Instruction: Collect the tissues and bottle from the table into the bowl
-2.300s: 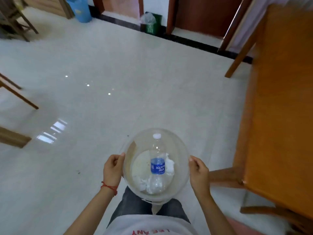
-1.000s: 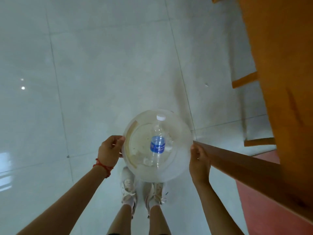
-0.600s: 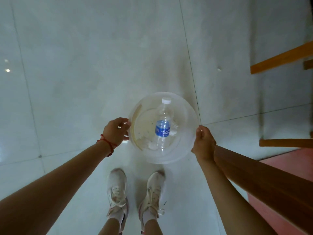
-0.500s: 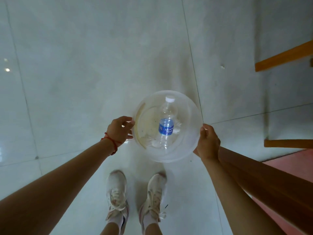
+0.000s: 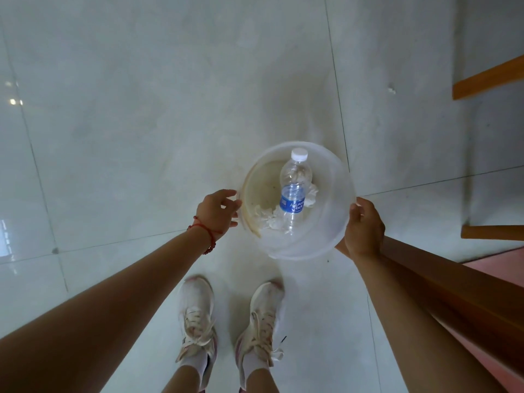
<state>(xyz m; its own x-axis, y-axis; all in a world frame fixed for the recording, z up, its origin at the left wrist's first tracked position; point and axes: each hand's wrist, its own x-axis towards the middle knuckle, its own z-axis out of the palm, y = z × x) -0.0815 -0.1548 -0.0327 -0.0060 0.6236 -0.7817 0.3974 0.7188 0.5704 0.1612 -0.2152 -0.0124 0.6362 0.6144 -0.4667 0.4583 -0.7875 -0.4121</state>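
A clear plastic bowl [image 5: 326, 222] hangs low over the pale tiled floor, in front of my feet. Inside it lies a clear water bottle [image 5: 293, 194] with a blue label and white cap, the cap pointing away from me. Crumpled white tissues [image 5: 268, 217] lie under and beside the bottle. My left hand [image 5: 217, 211], with a red string at the wrist, holds the bowl's left rim between loosely curled fingers and thumb. My right hand [image 5: 364, 228] grips the right rim, thumb over the edge.
My two white shoes [image 5: 197, 313] [image 5: 262, 316] stand just below the bowl. A brown wooden rail [image 5: 453, 285] runs under my right forearm. Orange wooden furniture bars [image 5: 487, 78] [image 5: 493, 232] stick in from the right, with a reddish floor patch [image 5: 504, 262] beside them.
I have turned from the table and bent down, bringing the bowl from waist height toward the floor. My left fingers have loosened a little on the rim.
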